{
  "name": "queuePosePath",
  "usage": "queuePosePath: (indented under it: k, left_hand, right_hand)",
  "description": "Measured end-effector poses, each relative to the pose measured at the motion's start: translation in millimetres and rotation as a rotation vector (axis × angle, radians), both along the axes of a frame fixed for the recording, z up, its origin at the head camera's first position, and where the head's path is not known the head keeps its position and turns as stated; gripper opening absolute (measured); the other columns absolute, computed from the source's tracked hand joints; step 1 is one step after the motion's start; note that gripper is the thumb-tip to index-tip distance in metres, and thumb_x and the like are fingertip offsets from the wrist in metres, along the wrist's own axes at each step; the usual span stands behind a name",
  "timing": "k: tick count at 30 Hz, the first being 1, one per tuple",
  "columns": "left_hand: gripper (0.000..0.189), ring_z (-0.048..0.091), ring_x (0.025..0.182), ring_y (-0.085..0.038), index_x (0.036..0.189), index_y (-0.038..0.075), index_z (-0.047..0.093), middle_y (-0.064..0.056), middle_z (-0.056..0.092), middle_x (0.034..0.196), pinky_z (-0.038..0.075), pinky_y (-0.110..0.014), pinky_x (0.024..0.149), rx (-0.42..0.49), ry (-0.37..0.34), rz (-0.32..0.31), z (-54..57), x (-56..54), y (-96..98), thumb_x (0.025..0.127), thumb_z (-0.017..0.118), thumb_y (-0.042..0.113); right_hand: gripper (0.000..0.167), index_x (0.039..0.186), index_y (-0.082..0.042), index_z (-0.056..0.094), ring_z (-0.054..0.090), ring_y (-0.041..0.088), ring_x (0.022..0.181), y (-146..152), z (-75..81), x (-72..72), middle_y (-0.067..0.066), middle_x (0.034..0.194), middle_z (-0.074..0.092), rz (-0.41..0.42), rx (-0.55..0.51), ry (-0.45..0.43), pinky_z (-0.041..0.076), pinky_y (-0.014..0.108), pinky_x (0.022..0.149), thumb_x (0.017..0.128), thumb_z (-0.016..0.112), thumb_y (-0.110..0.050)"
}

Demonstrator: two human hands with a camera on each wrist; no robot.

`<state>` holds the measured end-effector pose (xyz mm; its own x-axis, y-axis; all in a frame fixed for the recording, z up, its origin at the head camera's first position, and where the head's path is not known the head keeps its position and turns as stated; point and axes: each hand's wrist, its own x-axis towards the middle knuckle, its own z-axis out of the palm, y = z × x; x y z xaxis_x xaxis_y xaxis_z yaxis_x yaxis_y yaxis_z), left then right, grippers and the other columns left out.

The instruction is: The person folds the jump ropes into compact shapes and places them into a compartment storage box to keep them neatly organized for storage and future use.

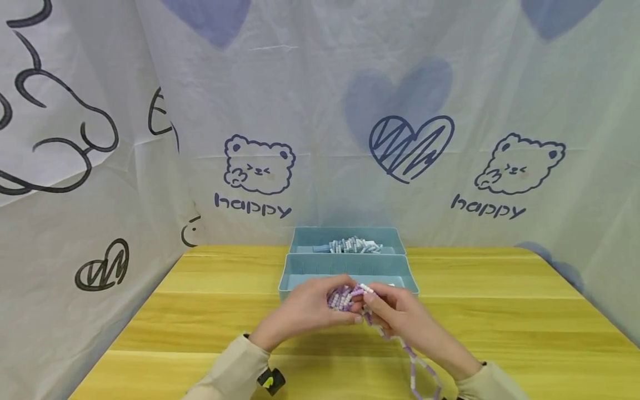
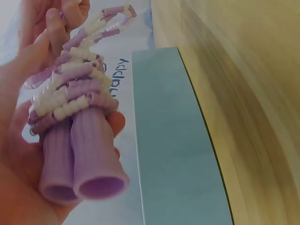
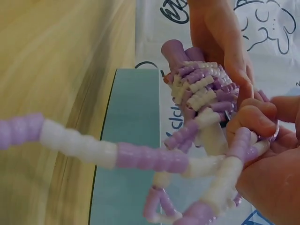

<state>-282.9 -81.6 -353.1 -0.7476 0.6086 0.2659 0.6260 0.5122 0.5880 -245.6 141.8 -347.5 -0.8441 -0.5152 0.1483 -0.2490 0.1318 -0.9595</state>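
A purple-and-white beaded jump rope (image 1: 341,299) is bundled between the two hands. My left hand (image 1: 311,303) grips its two ribbed purple handles (image 2: 96,150), which lie side by side with the beaded cord wound around them. With thumb and fingers, my right hand (image 1: 406,319) pinches the beaded cord (image 3: 241,145) close to the bundle. A loose loop of cord (image 1: 412,369) hangs below the right hand toward the table's near side. In the left wrist view the open handle ends face the camera.
A light blue box (image 1: 286,278) stands behind the hands at the table's back. Its rear section holds a blue-and-white beaded jump rope (image 1: 352,244). The wooden table (image 1: 200,322) meets a printed white curtain (image 1: 320,183) at the back and sides.
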Motion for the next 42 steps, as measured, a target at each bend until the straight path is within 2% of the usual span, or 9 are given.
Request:
queuePosePath:
  k: [6, 10, 14, 19, 23, 26, 34, 37, 42]
  left_hand:
    - [0.028, 0.057, 0.068, -0.004, 0.102, 0.035, 0.063, 0.017, 0.063, 0.084, 0.047, -0.025, 0.056, -0.034, 0.057, 0.108, -3.8, -0.6, 3.0, 0.083, 0.075, 0.051]
    - [0.017, 0.054, 0.059, -0.005, 0.096, 0.033, 0.062, 0.017, 0.060, 0.075, 0.043, -0.026, 0.049, -0.054, 0.079, 0.149, -3.9, -0.1, 2.9, 0.086, 0.073, 0.040]
    - [0.012, 0.051, 0.057, -0.006, 0.092, 0.032, 0.061, 0.017, 0.056, 0.071, 0.041, -0.026, 0.047, -0.086, 0.122, 0.159, -2.9, 0.0, 1.6, 0.087, 0.071, 0.035]
    - [0.010, 0.051, 0.059, -0.006, 0.093, 0.034, 0.060, 0.019, 0.057, 0.073, 0.041, -0.027, 0.049, -0.093, 0.124, 0.125, -2.5, -0.4, 0.0, 0.087, 0.069, 0.033]
    - [0.013, 0.052, 0.059, -0.007, 0.096, 0.036, 0.061, 0.018, 0.059, 0.076, 0.041, -0.027, 0.049, -0.073, 0.089, 0.092, -1.3, -1.7, -2.6, 0.087, 0.070, 0.034]
    - [0.016, 0.054, 0.062, -0.008, 0.100, 0.038, 0.063, 0.017, 0.061, 0.081, 0.044, -0.027, 0.051, -0.050, 0.042, 0.067, 0.4, -3.0, -6.6, 0.087, 0.072, 0.036]
    - [0.022, 0.061, 0.071, -0.011, 0.109, 0.043, 0.063, 0.010, 0.065, 0.090, 0.052, -0.030, 0.056, 0.046, -0.089, -0.032, 2.4, -5.2, -15.0, 0.089, 0.069, 0.038]
    - [0.031, 0.061, 0.067, -0.012, 0.119, 0.047, 0.058, 0.007, 0.065, 0.093, 0.052, -0.030, 0.054, 0.055, -0.085, -0.047, 1.7, -5.9, -15.0, 0.091, 0.065, 0.036]
    - [0.040, 0.060, 0.071, -0.012, 0.130, 0.051, 0.054, 0.007, 0.063, 0.111, 0.053, -0.030, 0.057, 0.071, -0.082, -0.072, 1.2, -5.7, -14.4, 0.096, 0.059, 0.031]
  right_hand:
    - [0.024, 0.112, -0.003, 0.066, 0.039, 0.010, 0.049, 4, 0.5, -1.6, 0.011, 0.072, 0.053, -0.009, 0.039, 0.099, 0.039, 0.028, 0.044, 0.104, 0.053, -0.022]
    - [0.026, 0.115, -0.004, 0.067, 0.035, 0.010, 0.048, 12, 7.3, -2.6, 0.004, 0.064, 0.044, -0.068, 0.030, 0.063, 0.034, 0.025, 0.044, 0.102, 0.057, -0.023]
    - [0.026, 0.117, -0.009, 0.067, 0.046, 0.014, 0.056, 23, 16.7, -4.2, 0.011, 0.076, 0.057, -0.153, 0.061, 0.061, 0.041, 0.023, 0.048, 0.098, 0.063, -0.026]
    - [0.024, 0.116, -0.013, 0.066, 0.054, 0.017, 0.066, 37, 22.4, -10.1, 0.014, 0.082, 0.063, -0.171, 0.163, 0.154, 0.047, 0.025, 0.055, 0.095, 0.068, -0.024]
    - [0.024, 0.116, -0.012, 0.067, 0.050, 0.018, 0.064, 48, 23.5, -16.2, 0.011, 0.082, 0.061, -0.173, 0.207, 0.183, 0.043, 0.026, 0.053, 0.095, 0.068, -0.024]
    - [0.023, 0.113, -0.013, 0.069, 0.049, 0.019, 0.063, 57, 21.9, -21.5, 0.011, 0.081, 0.058, -0.229, 0.231, 0.192, 0.042, 0.026, 0.052, 0.095, 0.067, -0.027]
    - [0.024, 0.103, -0.017, 0.075, 0.040, 0.014, 0.049, 72, 6.6, -36.1, 0.015, 0.074, 0.062, -0.341, 0.267, 0.188, 0.035, 0.027, 0.042, 0.091, 0.070, -0.037]
    - [0.029, 0.102, -0.018, 0.077, 0.037, 0.012, 0.047, 70, -0.5, -39.8, 0.012, 0.072, 0.063, -0.363, 0.332, 0.169, 0.033, 0.025, 0.040, 0.089, 0.071, -0.043]
    - [0.033, 0.101, -0.017, 0.078, 0.039, 0.013, 0.049, 67, -8.5, -43.0, 0.008, 0.068, 0.060, -0.373, 0.406, 0.160, 0.033, 0.025, 0.042, 0.088, 0.071, -0.047]
